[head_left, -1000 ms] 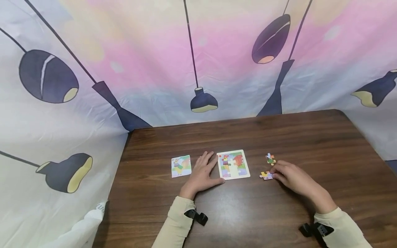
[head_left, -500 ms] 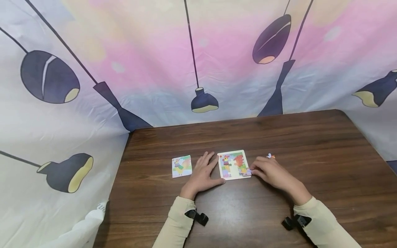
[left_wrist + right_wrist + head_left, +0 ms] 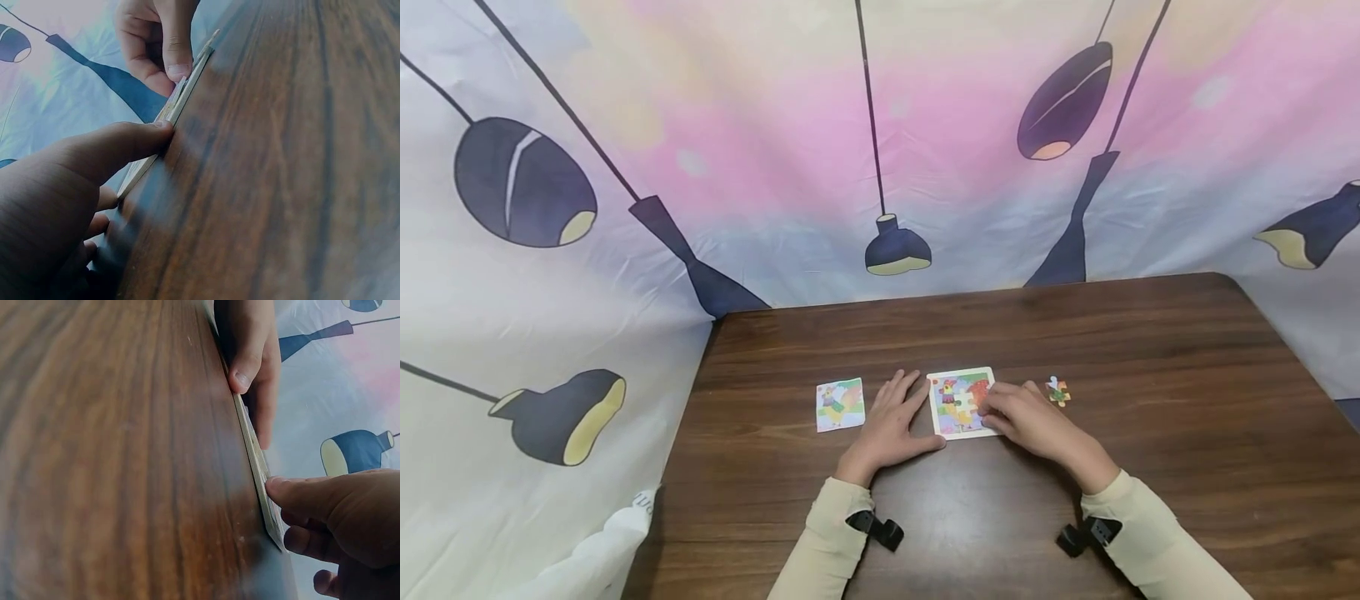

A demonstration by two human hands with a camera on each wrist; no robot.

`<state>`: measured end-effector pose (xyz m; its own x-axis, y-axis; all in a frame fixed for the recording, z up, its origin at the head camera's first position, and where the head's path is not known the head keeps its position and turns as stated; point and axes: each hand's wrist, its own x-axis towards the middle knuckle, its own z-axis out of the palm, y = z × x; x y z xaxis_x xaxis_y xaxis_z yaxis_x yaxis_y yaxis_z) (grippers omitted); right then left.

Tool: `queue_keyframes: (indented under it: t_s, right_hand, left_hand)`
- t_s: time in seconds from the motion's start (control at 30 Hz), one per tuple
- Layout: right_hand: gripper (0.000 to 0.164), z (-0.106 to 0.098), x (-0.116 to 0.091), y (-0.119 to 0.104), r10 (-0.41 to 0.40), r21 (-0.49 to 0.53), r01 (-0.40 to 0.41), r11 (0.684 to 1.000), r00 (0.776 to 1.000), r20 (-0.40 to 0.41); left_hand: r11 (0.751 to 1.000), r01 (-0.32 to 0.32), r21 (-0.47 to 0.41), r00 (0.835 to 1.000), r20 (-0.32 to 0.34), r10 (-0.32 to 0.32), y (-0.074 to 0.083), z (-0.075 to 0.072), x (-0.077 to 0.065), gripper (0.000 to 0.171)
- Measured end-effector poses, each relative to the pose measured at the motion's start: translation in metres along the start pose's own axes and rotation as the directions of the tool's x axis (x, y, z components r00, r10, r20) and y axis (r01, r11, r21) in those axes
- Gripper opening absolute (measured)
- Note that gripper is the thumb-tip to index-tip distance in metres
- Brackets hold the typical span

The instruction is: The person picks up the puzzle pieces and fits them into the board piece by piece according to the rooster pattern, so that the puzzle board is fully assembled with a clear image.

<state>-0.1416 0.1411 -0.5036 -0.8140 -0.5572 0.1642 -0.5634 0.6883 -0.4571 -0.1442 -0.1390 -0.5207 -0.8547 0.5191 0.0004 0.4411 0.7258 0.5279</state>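
A square puzzle board with a pale rim and a bird picture lies at the table's middle. My left hand rests beside its left edge, fingers stretched out, the thumb touching the near edge. My right hand is over the board's right part, pinching a yellow and purple puzzle piece at the lower middle of the picture. The left wrist view shows that piece slightly tilted between finger and thumb. A pale gap shows in the picture just above it. My right fingers hide part of the board's right side.
One loose puzzle piece, green, orange and blue, lies right of the board behind my right hand. A square picture card of the bird lies to the left. The brown wooden table meets a printed cloth backdrop behind.
My right hand picked up the yellow and purple puzzle piece from the right and carried it left onto the board's lower middle. The left hand stayed in place.
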Motion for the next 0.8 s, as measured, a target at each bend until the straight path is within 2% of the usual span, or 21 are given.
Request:
queue_keyframes:
  t_s: [0.17, 0.37, 0.5, 0.7, 0.8]
  right_hand:
    - [0.004, -0.001, 0.002, 0.0, 0.011, 0.019, -0.011, 1.0, 1.0, 0.005]
    - [0.005, 0.001, 0.004, -0.003, -0.002, 0.025, 0.003, 1.0, 1.0, -0.03]
    - [0.005, 0.003, 0.007, -0.008, -0.034, 0.01, 0.034, 0.999, 0.999, -0.025]
    - [0.009, 0.008, 0.01, -0.015, -0.018, -0.03, 0.017, 0.999, 1.0, -0.015]
    - [0.007, 0.009, 0.009, -0.016, -0.02, -0.029, 0.019, 0.999, 1.0, -0.01]
  left_hand:
    - [1.0, -0.001, 0.006, 1.0, 0.001, 0.001, 0.0, -0.001, 0.0, 0.093]
    - [1.0, -0.006, 0.007, 1.0, 0.003, 0.006, 0.0, -0.001, 0.001, 0.092]
    - [1.0, -0.006, 0.012, 1.0, 0.005, 0.006, -0.001, 0.0, 0.001, 0.093]
    - [1.0, -0.008, 0.022, 1.0, 0.001, 0.008, -0.002, 0.001, 0.002, 0.093]
    - [1.0, -0.007, 0.022, 1.0, 0.001, 0.007, -0.002, 0.001, 0.003, 0.092]
